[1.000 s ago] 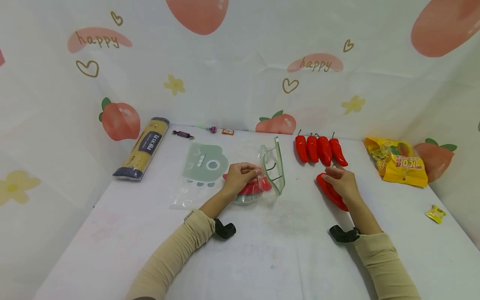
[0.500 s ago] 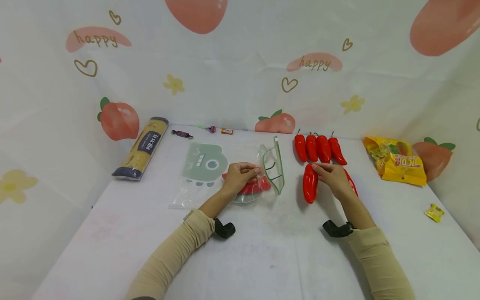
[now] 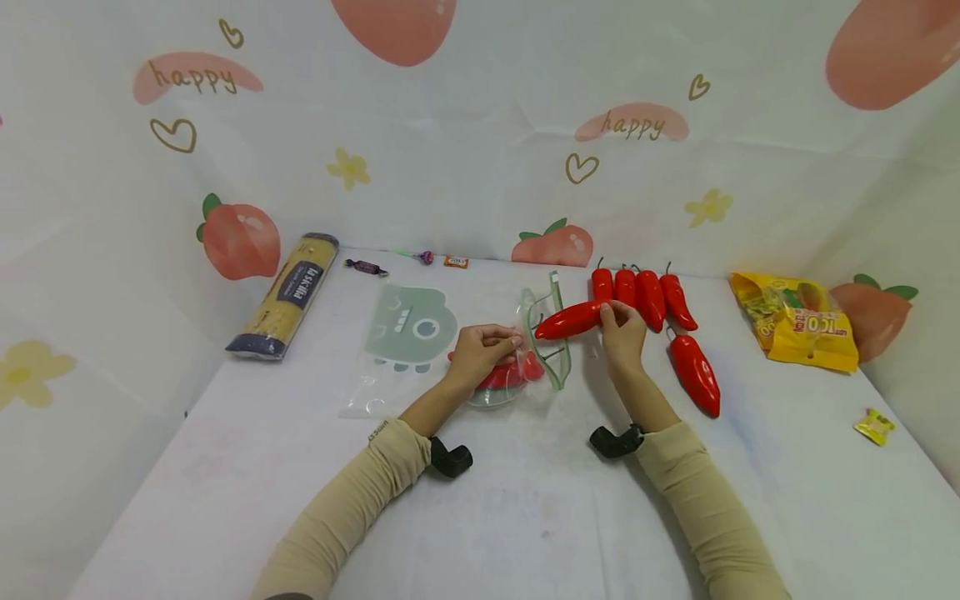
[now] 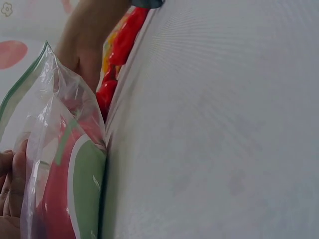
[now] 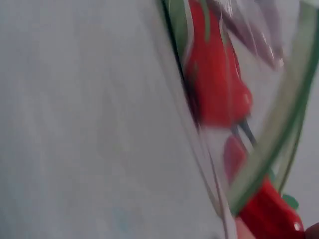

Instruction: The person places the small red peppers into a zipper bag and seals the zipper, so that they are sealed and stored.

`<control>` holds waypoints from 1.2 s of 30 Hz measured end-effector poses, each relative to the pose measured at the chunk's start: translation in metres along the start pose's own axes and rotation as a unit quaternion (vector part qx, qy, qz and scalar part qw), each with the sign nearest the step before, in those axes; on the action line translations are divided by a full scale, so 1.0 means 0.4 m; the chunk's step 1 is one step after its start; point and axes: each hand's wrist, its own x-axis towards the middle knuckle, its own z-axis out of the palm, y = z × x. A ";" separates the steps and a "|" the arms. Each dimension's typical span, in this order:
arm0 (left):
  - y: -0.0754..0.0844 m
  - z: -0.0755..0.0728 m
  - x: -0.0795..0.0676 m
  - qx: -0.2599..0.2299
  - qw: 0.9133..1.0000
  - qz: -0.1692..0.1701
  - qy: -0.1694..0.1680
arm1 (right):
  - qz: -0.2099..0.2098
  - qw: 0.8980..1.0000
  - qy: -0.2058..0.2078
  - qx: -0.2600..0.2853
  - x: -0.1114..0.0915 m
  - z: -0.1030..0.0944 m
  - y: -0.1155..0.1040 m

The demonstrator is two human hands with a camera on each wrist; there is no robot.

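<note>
A clear zip bag (image 3: 411,329) with a green monster print lies on the table, its green-edged mouth (image 3: 561,312) held apart on the right side. My left hand (image 3: 480,360) pinches the bag's upper layer near that mouth. Red chili peppers (image 3: 501,379) sit inside the bag under the left hand, also visible through the plastic in the left wrist view. Another red chili pepper (image 3: 570,320) is in my right hand (image 3: 624,335), gripped at its stem end. It lies nearly level, its tip pointing left and overlapping the bag's mouth.
Several red chili peppers (image 3: 649,298) stand in a row at the back, and one more pepper (image 3: 695,375) lies nearer, right of the right hand. A spaghetti pack (image 3: 288,296) is at left, small candies (image 3: 366,267) behind, a yellow candy bag (image 3: 795,323) and wrapped candy (image 3: 873,426) at right.
The right hand has picked one chili pepper off the table and carried it left to the bag's mouth, turning it sideways. My left hand stays in place on the bag.
</note>
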 end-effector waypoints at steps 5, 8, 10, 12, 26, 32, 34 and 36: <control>0.000 -0.001 0.000 -0.004 1.000 0.004 0.002 | -0.021 0.999 -0.035 -0.005 -0.016 0.037 0.024; 0.005 -0.003 0.001 0.004 1.000 0.003 0.005 | -0.036 0.997 -0.059 -0.021 -0.022 0.041 0.029; 0.008 -0.003 0.001 0.012 1.000 0.002 0.007 | -0.045 0.995 -0.075 -0.047 -0.023 0.041 0.032; 0.009 -0.004 0.001 0.017 1.000 0.003 0.008 | -0.045 0.992 -0.092 -0.079 -0.025 0.042 0.035; -0.001 -0.001 0.006 0.021 1.000 0.003 0.014 | -0.055 0.974 -0.187 -0.118 -0.034 0.014 0.047; 0.001 -0.001 0.005 0.030 0.999 -0.004 0.015 | -0.085 0.972 -0.216 -0.035 -0.028 -0.059 0.037; 0.000 0.000 0.005 0.027 1.000 -0.003 0.016 | -0.085 0.973 -0.216 -0.015 -0.023 -0.093 0.031; -0.002 0.001 0.004 0.023 1.000 -0.003 0.015 | -0.080 0.974 -0.213 0.009 -0.018 -0.131 0.025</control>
